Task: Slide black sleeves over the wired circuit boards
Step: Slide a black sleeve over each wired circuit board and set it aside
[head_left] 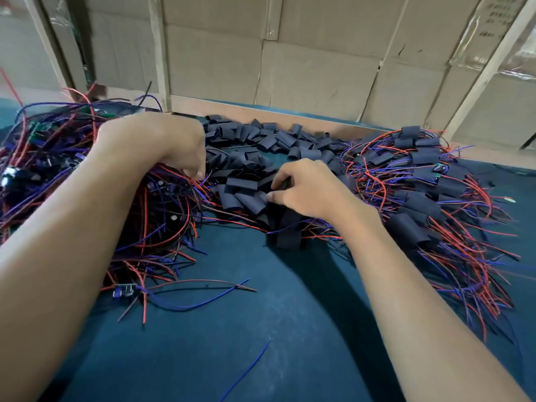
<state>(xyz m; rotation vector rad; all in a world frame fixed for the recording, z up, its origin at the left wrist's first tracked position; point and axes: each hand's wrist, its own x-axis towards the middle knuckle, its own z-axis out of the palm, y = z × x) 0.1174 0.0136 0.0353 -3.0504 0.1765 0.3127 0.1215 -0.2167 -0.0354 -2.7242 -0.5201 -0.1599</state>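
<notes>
Here, the right hand (307,188) pinching a flat black tubular sleeve (262,188) mid-frame may drag neighbours, while the left hand (162,143), seemingly gripping tangled red and blue wires (174,195), risks snagging several boards.

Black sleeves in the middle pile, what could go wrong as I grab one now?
1. The right hand pinches into overlapping black sleeves, so two may lift together.
2. The left hand reaches into tangled wired boards; pulling one could drag neighbours out.
</notes>
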